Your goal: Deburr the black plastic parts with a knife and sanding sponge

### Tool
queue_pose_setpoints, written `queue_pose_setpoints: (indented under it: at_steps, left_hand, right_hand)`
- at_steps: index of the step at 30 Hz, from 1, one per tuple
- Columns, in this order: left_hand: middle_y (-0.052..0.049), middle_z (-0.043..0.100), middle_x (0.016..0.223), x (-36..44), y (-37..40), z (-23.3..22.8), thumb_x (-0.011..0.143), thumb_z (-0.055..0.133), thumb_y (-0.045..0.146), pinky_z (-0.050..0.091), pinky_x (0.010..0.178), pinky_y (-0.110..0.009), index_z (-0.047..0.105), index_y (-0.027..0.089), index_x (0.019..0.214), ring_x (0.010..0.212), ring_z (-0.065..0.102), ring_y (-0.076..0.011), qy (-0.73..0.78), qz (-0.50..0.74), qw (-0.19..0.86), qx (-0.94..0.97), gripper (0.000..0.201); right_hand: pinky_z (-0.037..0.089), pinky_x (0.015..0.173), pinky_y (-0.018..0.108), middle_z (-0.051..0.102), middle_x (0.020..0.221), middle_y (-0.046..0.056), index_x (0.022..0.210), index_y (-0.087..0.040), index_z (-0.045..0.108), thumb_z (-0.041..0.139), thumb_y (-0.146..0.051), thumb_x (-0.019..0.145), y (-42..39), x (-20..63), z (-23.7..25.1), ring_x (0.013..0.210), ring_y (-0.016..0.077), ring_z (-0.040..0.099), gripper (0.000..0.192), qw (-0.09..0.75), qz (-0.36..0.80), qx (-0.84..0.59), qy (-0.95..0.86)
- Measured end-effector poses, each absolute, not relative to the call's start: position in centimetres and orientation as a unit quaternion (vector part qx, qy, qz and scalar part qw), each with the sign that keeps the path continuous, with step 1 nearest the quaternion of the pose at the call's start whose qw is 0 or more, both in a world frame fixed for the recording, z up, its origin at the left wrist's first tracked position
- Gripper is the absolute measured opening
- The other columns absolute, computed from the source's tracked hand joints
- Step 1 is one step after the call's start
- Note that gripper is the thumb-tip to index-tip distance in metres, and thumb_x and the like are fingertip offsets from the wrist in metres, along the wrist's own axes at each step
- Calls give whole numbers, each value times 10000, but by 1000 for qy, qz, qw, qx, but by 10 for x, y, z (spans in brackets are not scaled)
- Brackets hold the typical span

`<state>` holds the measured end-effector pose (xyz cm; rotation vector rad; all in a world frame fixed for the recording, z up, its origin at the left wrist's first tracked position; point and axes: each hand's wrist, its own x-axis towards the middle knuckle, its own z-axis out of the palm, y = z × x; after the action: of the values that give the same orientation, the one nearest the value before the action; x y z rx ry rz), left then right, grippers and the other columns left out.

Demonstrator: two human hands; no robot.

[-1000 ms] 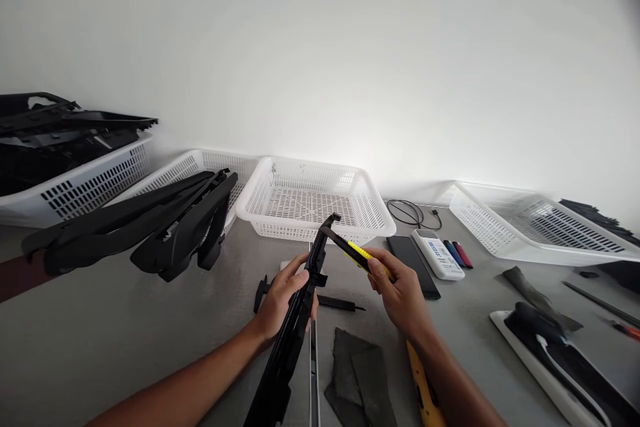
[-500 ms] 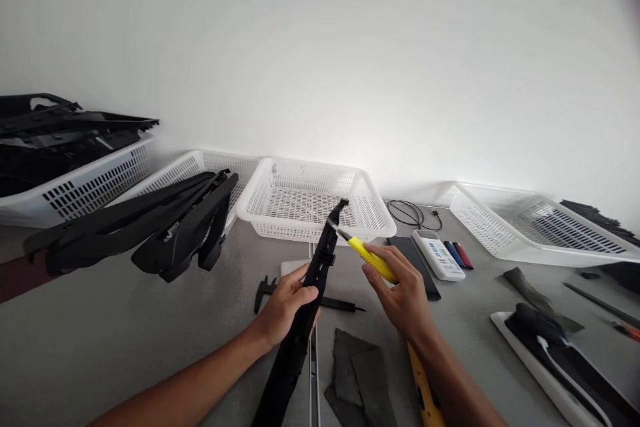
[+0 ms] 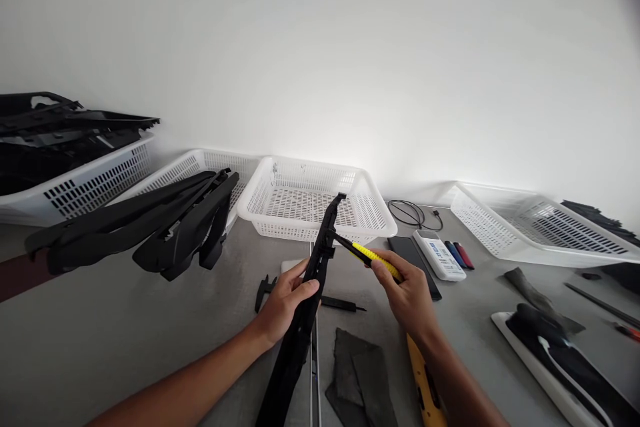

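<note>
Grey tabletop [image 3: 100, 340] at frame centre: left hand [image 3: 285, 300] gripped long black plastic trim strip [image 3: 310, 293], tilted; right hand [image 3: 407, 293] clasped yellow-handled knife [image 3: 373, 256] against it.

long black plastic part [image 3: 305, 307], tilted, yellow knife [image 3: 373, 255] touching

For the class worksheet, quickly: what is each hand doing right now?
Left hand: closed around the long black plastic part.
Right hand: closed on the yellow-handled knife, tip at the part.
</note>
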<state>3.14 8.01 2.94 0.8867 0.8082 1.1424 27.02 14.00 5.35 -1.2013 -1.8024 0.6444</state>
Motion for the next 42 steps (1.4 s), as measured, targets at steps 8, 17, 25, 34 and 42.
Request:
queue_pose_setpoints:
  at_steps: [8,17,25,34,42]
  left_hand:
    - [75,490,601,30,79,25,925,692,424,379,459,-212,572,173,1480,464,447,-103,356,507,681,391,621]
    - [51,531,580,31,81,16,928,605,424,411,451,-228,438,128,1605,458,459,-130,374,538,673,345,757]
    - [-13,698,757,32,77,27,949,594,380,497,512,-264,238,185,1674,500,581,-148,325,497,671,445,831]
    - [15,677,793,34,75,24,984,623,358,514,550,-276,247,223,1678,513,583,-125,369,491,641,461,802]
    - [-5,688,831,33,76,27,975,684,448,574,606,-323,227,236,1701,589,632,-153,395,494,633,447,884]
  right_hand:
    - [564,751,317,777,1063,79,1209,-230,796,655,-432,996,139,270,57,929,254,724,326,427,232,-438,-756]
    - [519,626,290,784,851,54,1018,-199,840,626,-407,993,130,268,61,717,220,698,299,413,261,-409,-771]
    - [572,790,312,785,1079,85,1174,-224,770,619,-382,1037,134,261,52,980,256,742,258,434,208,-421,-769]
    - [568,905,393,706,1179,107,1285,-258,717,670,-276,1022,137,262,41,1103,273,678,267,463,94,-383,-794]
    - [555,884,374,724,1145,88,1271,-258,706,658,-291,1026,137,262,46,1043,267,692,252,452,118,-388,-794]
